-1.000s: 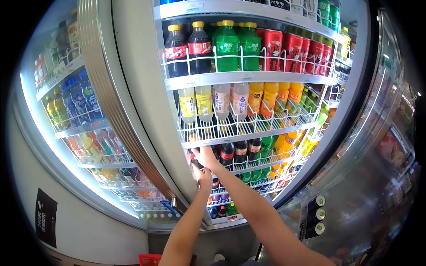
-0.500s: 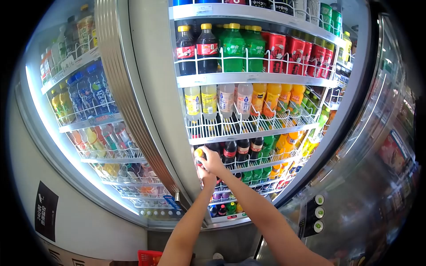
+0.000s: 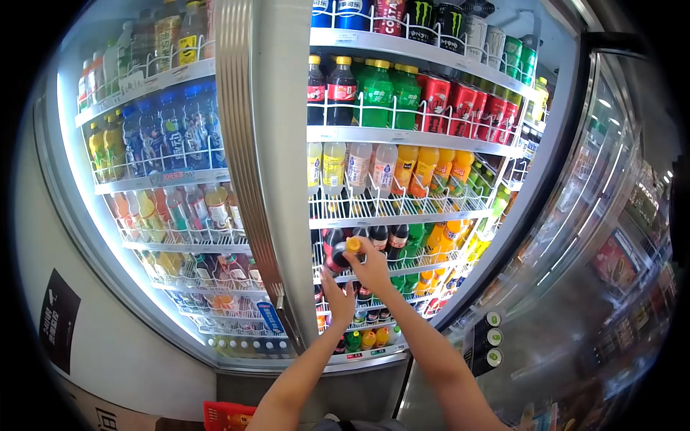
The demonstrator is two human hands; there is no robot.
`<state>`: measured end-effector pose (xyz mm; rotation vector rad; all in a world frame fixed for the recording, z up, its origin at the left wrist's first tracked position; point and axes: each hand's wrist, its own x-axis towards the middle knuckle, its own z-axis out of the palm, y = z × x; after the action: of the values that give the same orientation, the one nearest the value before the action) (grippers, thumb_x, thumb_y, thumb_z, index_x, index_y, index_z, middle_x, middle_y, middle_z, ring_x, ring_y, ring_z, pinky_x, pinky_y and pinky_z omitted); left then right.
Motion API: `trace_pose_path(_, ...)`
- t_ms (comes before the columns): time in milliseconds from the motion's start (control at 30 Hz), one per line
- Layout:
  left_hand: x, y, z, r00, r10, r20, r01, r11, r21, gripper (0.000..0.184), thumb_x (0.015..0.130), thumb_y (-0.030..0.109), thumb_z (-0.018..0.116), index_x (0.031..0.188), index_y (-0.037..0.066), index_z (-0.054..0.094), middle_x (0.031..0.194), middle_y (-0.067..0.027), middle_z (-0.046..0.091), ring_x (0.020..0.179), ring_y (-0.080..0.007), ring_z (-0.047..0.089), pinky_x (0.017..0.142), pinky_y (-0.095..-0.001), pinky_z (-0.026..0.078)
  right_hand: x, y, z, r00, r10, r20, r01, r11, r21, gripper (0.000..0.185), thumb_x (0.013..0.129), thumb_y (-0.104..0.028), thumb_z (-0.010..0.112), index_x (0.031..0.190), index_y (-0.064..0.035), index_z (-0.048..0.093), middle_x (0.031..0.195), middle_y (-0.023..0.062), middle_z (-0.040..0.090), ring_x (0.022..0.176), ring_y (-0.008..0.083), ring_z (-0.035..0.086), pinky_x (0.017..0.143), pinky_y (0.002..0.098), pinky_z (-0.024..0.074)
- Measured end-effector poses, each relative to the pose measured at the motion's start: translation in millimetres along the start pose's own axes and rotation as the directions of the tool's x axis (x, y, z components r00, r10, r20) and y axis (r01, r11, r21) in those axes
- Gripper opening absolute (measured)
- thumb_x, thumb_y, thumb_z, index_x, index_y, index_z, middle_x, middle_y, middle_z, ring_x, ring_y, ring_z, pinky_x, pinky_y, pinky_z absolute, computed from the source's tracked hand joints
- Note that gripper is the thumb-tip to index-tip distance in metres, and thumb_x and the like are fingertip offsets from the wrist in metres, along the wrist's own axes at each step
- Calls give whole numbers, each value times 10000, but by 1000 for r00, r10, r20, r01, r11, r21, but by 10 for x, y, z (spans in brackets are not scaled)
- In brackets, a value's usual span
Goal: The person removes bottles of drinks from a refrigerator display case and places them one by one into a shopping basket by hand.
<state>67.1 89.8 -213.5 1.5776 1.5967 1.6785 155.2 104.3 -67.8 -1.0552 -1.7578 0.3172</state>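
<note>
A dark cola bottle (image 3: 338, 255) with a yellow cap and red label is tilted in front of the fourth shelf of the open cooler. My right hand (image 3: 370, 267) is closed round its neck near the cap. Just below the bottle is my left hand (image 3: 336, 298), its fingers apart and pointing up; whether it touches the bottle is unclear. Behind the hands, more cola bottles (image 3: 397, 241) stand in the wire shelf, with green bottles (image 3: 415, 243) to their right. Above them runs a white shelf edge (image 3: 402, 218).
A closed cooler door with a metal handle strip (image 3: 241, 129) stands at the left. The open glass door (image 3: 546, 208) is at the right, with several cans (image 3: 494, 337) near its lower part. A red object (image 3: 226, 415) lies low at the left.
The bottle has come forward from the shelf and tilted, with my right hand on its neck. My left hand has opened and dropped lower. The view has turned left.
</note>
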Motion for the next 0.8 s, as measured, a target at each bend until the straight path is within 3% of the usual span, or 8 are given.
trace_pose_path(33,-37,9,-8,1000,-17,-13,17,1000,-21,860,892,203,631,1501,-39,76,1539,-298,136,1435,-434,154,1168,-471,145,-23,-181,-139,995,99,21,-100,994,42,375,886,-195,698,1177,-9,553,990,121,692,953,188,689,785,304,535)
trace_pose_path(67,-60,14,-19,999,-33,-23,32,999,-43,874,880,232,658,1498,-42,105,1532,-296,166,1431,-431,171,1167,-471,151,-65,94,-38,994,108,-25,-99,962,254,367,907,-161,676,1210,5,552,1022,103,696,999,161,667,834,286,529)
trace_pose_path(133,-135,82,-128,993,93,78,-97,994,43,892,802,297,760,1456,-54,264,1432,-282,384,1355,-403,354,1119,-453,273,-110,30,-201,989,151,-4,-145,955,260,372,918,-131,658,1237,27,547,1061,96,693,1010,149,654,859,275,524)
trace_pose_path(200,-261,230,-246,953,-31,303,124,949,-290,826,796,282,774,1429,-26,341,1332,-240,516,1228,-331,521,1026,-398,403,-189,-106,-429,979,198,48,-203,970,132,361,896,-155,683,1193,30,592,1042,102,707,976,156,676,855,270,523)
trace_pose_path(267,-385,98,-224,913,-27,407,164,938,-305,687,801,255,774,1365,24,458,1193,-161,626,1065,-244,624,913,-345,481,-275,-42,-513,984,164,66,-172,976,136,355,878,-176,702,1155,29,616,1014,101,716,956,167,687,845,278,530)
trace_pose_path(300,-450,140,-271,902,-33,431,186,930,-318,659,800,243,777,1341,20,472,1169,-142,636,1052,-222,625,915,-337,480,-324,-60,-530,990,138,19,-140,979,150,359,849,-234,729,1101,8,647,938,124,727,861,182,709,789,295,543)
trace_pose_path(533,-894,457,-546,892,-90,442,224,939,-262,685,743,282,825,1285,16,502,1100,-123,654,1012,-203,643,897,-327,495,-591,-213,-754,924,292,247,-347,913,217,393,862,-191,725,1136,64,608,1009,129,706,932,144,676,837,269,529)
trace_pose_path(800,-1484,705,-856,859,-218,463,361,900,-246,731,726,327,845,1277,6,488,1100,-122,623,992,-195,613,867,-320,491,-970,-485,-756,917,181,356,-288,918,274,367,873,-187,706,1135,55,617,993,138,716,920,163,691,825,282,536)
